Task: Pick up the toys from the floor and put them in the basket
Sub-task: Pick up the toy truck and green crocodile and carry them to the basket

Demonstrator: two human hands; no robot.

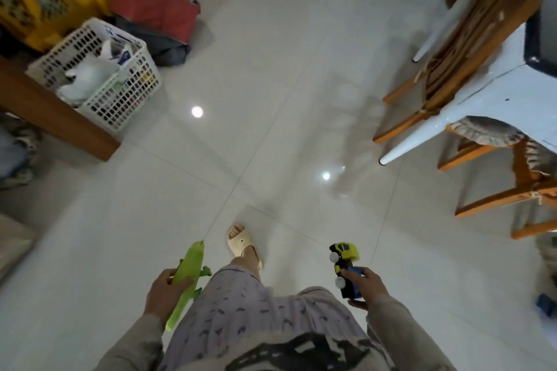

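Note:
My left hand point(164, 291) grips a long green toy crocodile point(188, 275) around its middle, snout pointing forward. My right hand point(369, 286) holds a toy truck point(346, 268) with a yellow cab, a black body, white wheels and a blue rear. The white lattice basket point(132, 99) stands on the floor at the upper left, far ahead of both hands, with white soft items and several small things inside it.
A wooden furniture edge point(57, 111) runs beside the basket. Behind it lie a red box point(150, 6), a dark bag and yellow toys point(36, 6). A white table leg point(422, 138) and wooden chairs point(497, 193) stand at right. My slippered foot point(241, 242) is forward on the glossy tiles.

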